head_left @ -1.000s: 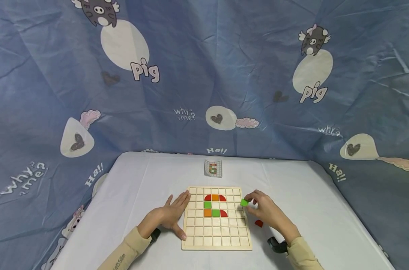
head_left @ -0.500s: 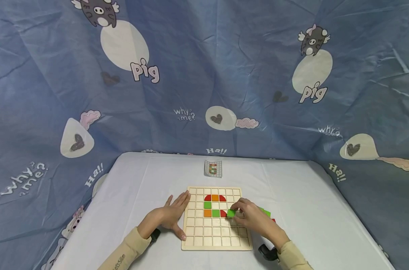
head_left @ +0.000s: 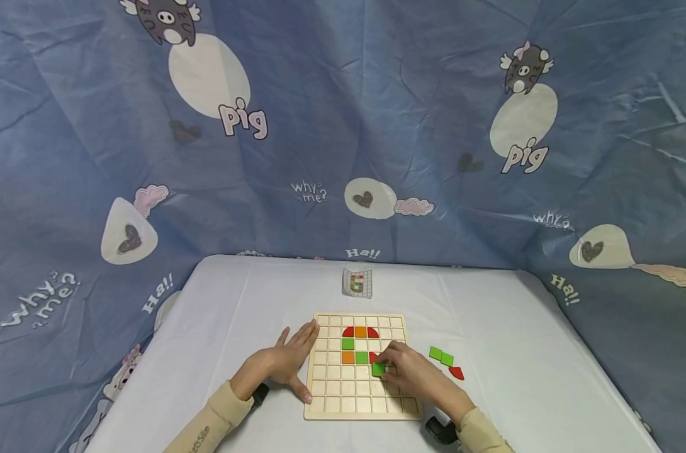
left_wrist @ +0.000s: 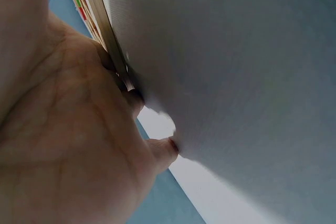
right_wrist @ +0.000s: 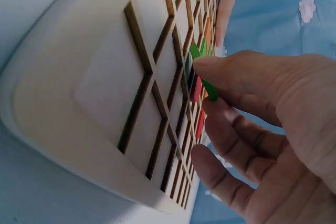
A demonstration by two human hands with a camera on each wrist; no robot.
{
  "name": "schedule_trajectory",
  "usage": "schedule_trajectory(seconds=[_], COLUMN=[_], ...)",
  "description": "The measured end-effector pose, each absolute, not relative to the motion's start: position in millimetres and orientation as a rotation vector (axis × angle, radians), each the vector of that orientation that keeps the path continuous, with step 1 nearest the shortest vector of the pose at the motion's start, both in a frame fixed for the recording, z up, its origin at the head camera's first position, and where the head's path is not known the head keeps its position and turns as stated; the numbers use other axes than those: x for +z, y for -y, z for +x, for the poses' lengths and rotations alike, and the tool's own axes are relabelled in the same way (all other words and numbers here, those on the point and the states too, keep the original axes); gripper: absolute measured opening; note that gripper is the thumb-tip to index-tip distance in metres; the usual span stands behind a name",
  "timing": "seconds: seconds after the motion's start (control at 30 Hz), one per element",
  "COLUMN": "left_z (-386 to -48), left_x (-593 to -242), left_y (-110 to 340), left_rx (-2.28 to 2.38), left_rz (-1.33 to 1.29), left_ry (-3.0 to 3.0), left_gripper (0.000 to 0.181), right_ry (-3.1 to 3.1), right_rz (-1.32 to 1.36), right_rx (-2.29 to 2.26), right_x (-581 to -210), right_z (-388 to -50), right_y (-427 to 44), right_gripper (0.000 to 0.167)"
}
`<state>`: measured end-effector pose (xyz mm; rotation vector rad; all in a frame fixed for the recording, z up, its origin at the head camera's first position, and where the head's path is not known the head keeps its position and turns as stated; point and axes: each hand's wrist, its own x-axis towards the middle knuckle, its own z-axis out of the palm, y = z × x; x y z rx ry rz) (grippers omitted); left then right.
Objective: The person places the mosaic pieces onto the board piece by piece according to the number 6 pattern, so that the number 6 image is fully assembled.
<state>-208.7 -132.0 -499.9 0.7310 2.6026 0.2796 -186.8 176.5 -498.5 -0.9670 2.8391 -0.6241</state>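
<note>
A wooden grid board (head_left: 343, 404) lies flat, with red, orange and green pieces set in its upper middle cells. The right hand (head_left: 413, 374) pinches a green square (head_left: 378, 369) over the cell just below the lower red piece. In the right wrist view, thumb and fingertips of the right hand (right_wrist: 262, 108) hold the green square (right_wrist: 211, 91) tilted at the grid. Spread fingers of the left hand (head_left: 286, 362) touch the board's left edge; the left wrist view shows the palm of the left hand (left_wrist: 79, 124) beside the board's side (left_wrist: 102, 19).
Two green squares (head_left: 441, 356) and a red quarter piece (head_left: 456, 373) lie on the white table (head_left: 524, 352) right of the board. Behind the board stands a small patterned card (head_left: 357, 284). A blue printed cloth (head_left: 320, 126) hangs behind the table.
The right hand has carried the green square from the board's right edge leftward and down over the grid, uncovering the loose pieces at right. The left hand has stayed still.
</note>
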Motion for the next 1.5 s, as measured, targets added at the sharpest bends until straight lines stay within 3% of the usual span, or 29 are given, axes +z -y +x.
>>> schedule_trajectory(seconds=[0.93, 1.5], left_z=[-209, -209], left_x=[-502, -501], left_y=[131, 131], left_rx=[0.288, 0.283], left_rz=[0.72, 0.713], left_ry=[-2.598, -2.595], left_gripper=[0.146, 0.146], right_ry=[-2.858, -2.925], right_rz=[-1.031, -0.703], right_rx=[-0.602, -0.752], right_x=[-503, -495], right_z=[-182, -178], right_y=[-172, -210], right_gripper=[0.021, 0.024])
